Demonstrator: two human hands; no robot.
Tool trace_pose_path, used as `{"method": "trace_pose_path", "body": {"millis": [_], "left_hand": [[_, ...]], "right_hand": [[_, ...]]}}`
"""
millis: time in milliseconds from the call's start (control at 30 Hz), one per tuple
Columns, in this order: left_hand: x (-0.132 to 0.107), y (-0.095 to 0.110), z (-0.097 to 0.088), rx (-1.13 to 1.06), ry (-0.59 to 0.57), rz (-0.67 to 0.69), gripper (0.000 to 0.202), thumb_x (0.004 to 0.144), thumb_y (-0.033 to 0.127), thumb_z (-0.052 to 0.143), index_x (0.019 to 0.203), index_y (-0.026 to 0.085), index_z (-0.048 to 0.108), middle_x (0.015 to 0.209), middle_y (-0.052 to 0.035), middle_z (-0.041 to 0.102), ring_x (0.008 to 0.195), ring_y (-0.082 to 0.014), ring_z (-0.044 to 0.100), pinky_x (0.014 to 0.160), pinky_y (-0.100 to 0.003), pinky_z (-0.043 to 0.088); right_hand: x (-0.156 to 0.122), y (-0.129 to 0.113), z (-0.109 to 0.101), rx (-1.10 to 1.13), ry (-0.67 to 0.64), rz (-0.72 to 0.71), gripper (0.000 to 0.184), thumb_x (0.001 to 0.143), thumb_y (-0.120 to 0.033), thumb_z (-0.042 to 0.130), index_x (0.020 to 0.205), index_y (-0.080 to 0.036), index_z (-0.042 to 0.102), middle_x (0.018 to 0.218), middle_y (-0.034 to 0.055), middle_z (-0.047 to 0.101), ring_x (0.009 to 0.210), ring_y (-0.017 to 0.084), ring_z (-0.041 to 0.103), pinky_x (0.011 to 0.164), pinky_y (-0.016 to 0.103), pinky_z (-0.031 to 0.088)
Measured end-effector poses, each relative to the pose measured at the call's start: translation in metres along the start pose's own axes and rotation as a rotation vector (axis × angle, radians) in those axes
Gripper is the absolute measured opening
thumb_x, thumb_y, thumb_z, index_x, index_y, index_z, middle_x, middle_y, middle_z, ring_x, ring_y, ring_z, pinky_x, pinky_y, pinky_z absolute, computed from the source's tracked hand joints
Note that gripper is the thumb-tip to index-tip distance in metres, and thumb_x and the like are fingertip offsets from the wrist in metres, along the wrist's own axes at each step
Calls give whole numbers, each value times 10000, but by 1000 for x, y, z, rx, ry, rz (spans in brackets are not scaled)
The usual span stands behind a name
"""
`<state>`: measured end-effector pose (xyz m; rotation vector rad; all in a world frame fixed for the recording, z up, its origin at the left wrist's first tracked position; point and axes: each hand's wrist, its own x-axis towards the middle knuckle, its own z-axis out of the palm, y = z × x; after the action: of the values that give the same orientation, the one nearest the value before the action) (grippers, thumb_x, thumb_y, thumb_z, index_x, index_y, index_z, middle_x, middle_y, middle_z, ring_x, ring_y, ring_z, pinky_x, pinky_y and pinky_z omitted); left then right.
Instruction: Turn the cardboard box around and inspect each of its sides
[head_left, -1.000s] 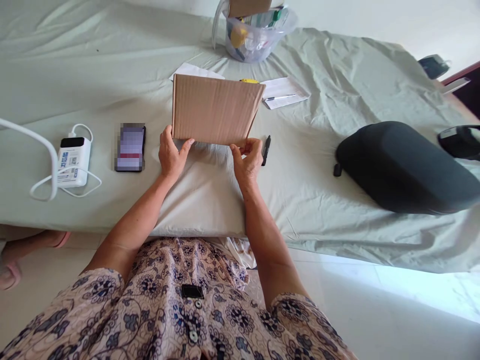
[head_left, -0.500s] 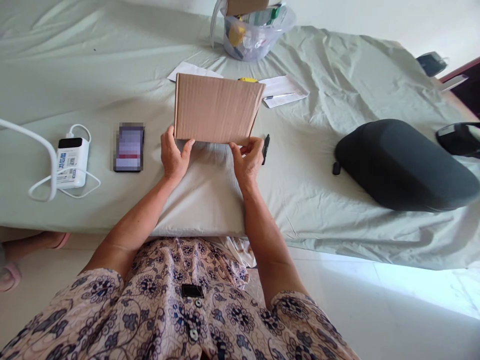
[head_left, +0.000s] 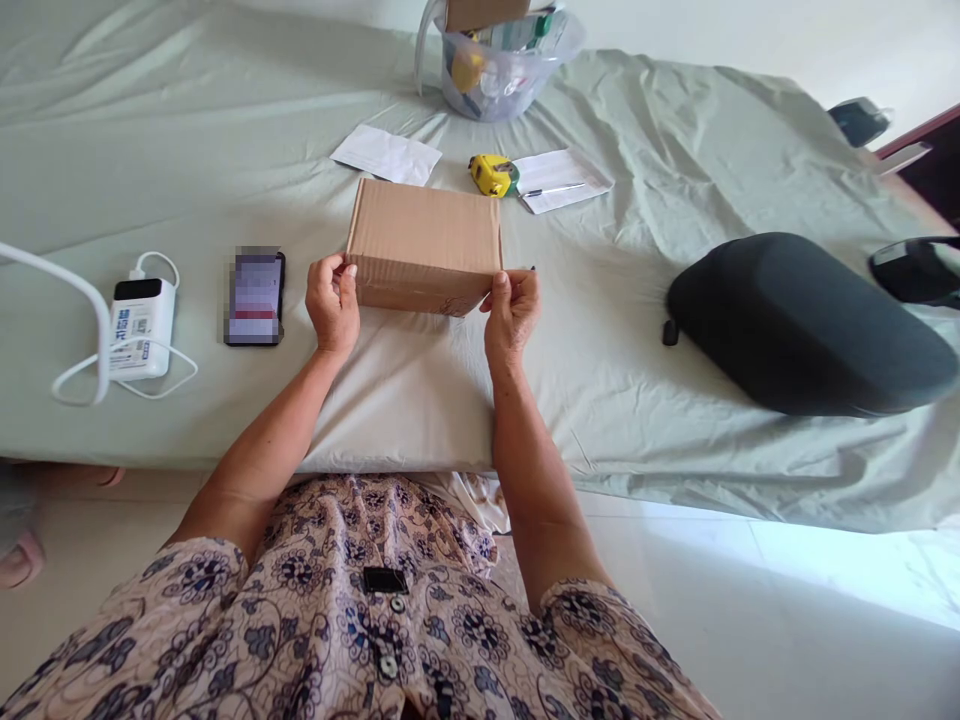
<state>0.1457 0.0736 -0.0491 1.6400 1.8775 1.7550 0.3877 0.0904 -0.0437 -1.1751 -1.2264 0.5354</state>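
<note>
A brown cardboard box (head_left: 426,235) is between my two hands, its top and near side facing me. Dark marks show low on the near side. My left hand (head_left: 332,300) grips the left near corner, thumb against the front. At the right near corner my right hand (head_left: 512,308) holds the box between thumb and bent fingers. Just past the box lie a yellow and green tape measure (head_left: 493,175) and a white paper (head_left: 386,153). A silver pen (head_left: 553,190) rests on another white paper (head_left: 592,178). Only the tip of a black pen shows behind my right hand.
To the left are a phone (head_left: 256,298) and a white power bank (head_left: 142,330) with a cable. A black case (head_left: 802,325) stands at the right. A clear basket (head_left: 495,80) of items sits at the back of the cloth-covered surface (head_left: 637,400). Another person's foot shows lower left.
The box has tipped from standing upright to show its top and near side, uncovering the tape measure. My right hand has shifted slightly right, over the black pen.
</note>
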Motion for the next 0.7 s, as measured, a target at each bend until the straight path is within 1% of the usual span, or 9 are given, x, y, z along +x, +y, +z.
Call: {"method": "trace_pose_path", "body": {"millis": [100, 167, 233, 300, 367, 433, 533, 600, 700], "left_hand": [[0, -1, 0, -8, -7, -2, 488, 1001, 624, 402, 1054, 188, 614, 1049, -86, 650, 1026, -186, 646, 994, -350, 523], [0, 0, 0, 0, 0, -3, 451, 1006, 590, 419, 1051, 185, 612, 1050, -88, 657, 1017, -187, 650, 996, -355, 526], [0, 0, 0, 10, 9, -12, 405, 1007, 553, 443, 1046, 187, 612, 1044, -85, 662, 1014, -185, 653, 1002, -355, 528], [0, -1, 1, 15, 15, -28, 365, 1004, 521, 468, 1038, 188, 613, 1034, -80, 666, 1020, -183, 657, 1008, -352, 531], [0, -2, 2, 18, 17, -45, 340, 998, 501, 490, 1027, 186, 614, 1020, -77, 671, 1013, -180, 662, 1002, -346, 538], [1, -5, 2, 23, 0, -65, 330, 990, 494, 508, 1023, 182, 612, 1012, -77, 678, 980, -177, 669, 966, -337, 552], [1, -7, 3, 41, -53, -100, 335, 991, 495, 504, 1023, 176, 601, 1018, -84, 685, 923, -175, 676, 904, -330, 567], [0, -8, 3, 51, -80, -118, 337, 990, 496, 504, 1037, 174, 592, 1036, -91, 688, 921, -178, 679, 905, -334, 567], [1, -7, 2, 47, -94, -136, 353, 968, 516, 545, 1062, 178, 579, 1053, -94, 691, 937, -182, 681, 917, -335, 564]], "right_hand": [[5, 3, -3, 35, -45, 25, 384, 923, -617, 561, 863, -240, 529, 662, -69, 523, 546, 80, 509, 571, 247, 463], [8, 7, -5, 39, -78, 34, 326, 876, -548, 649, 899, -244, 536, 625, -92, 502, 543, 82, 498, 581, 247, 454], [10, 11, -7, -3, -120, 56, 292, 826, -461, 711, 924, -244, 542, 597, -111, 483, 545, 82, 481, 601, 251, 442], [11, 16, -10, -90, -166, 91, 257, 797, -389, 728, 904, -239, 548, 608, -110, 501, 557, 81, 474, 627, 263, 432], [11, 20, -11, -190, -198, 100, 221, 784, -346, 722, 865, -236, 549, 649, -91, 535, 590, 89, 484, 666, 282, 435], [9, 22, -11, -297, -224, 67, 201, 768, -327, 716, 828, -237, 548, 706, -58, 566, 665, 115, 512, 728, 312, 449], [4, 22, -9, -515, -294, 46, 198, 747, -321, 714, 783, -236, 538, 804, 6, 595, 833, 187, 550, 847, 388, 465], [0, 20, -5, -639, -334, 63, 203, 750, -327, 710, 777, -230, 534, 856, 43, 606, 923, 237, 561, 899, 439, 462], [-3, 16, 0, -652, -360, 76, 228, 784, -381, 700, 814, -226, 536, 889, 63, 626, 932, 253, 586, 899, 451, 472]]}}
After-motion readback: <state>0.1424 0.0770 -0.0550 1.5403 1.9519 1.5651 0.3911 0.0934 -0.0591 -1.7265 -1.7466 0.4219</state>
